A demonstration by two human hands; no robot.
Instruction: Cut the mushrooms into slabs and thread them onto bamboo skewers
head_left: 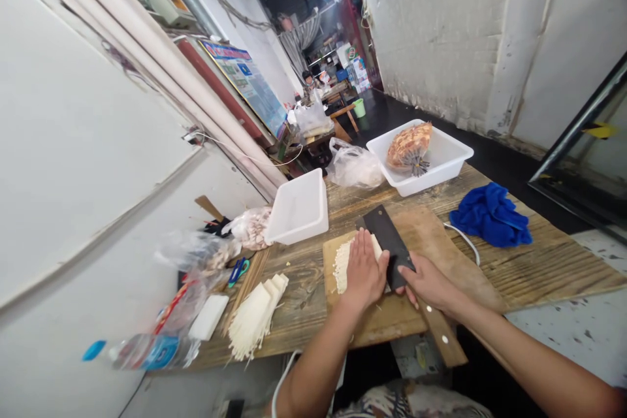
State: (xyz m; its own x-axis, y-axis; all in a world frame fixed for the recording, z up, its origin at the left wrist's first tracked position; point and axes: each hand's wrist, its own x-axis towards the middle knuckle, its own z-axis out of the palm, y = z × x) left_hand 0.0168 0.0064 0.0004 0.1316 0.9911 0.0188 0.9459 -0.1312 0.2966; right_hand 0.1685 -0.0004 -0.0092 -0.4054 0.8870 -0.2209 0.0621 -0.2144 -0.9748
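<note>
On the wooden bench (306, 281), the left hand (365, 271) lies flat, stretched out, on white mushrooms (341, 268); the right hand (428, 282) is curled round a big knife (385, 232).

just one head-worn cam here, it's looking forward and down over the bench (304, 268), catching the left hand (365, 268) and right hand (427, 282) from pretty close up, while the back of the room (313, 36) is sitting far off near the top
</note>
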